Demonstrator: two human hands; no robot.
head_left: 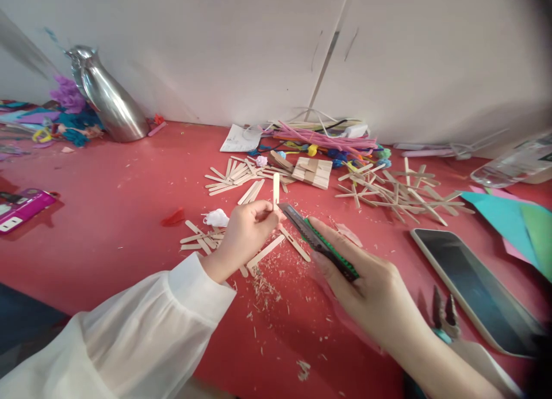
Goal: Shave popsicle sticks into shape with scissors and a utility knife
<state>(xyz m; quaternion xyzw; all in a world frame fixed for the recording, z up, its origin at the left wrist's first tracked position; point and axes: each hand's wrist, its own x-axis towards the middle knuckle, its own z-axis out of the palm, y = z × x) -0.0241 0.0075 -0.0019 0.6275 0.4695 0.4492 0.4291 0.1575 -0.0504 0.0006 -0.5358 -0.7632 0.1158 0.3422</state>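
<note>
Pinched upright in my left hand [250, 229] is a wooden craft stick [276, 186], its lower part hidden by my fingers. My right hand [366, 284] is closed around a utility knife [321, 244] with a green and black handle. The knife's extended blade meets the stick just above my left fingertips; whether it is cutting in, I cannot tell. Below my hands lie a loose stick [267, 250], another with a slot in it [295, 244], and scattered wood shavings [267, 284].
Piles of craft sticks [233, 175] [401, 192] lie behind, beside pipe cleaners [319, 137] and a stick panel [313, 172]. A phone [470, 290] and pliers [444, 313] are at right. A steel jug [107, 97] stands back left on the red table [107, 215].
</note>
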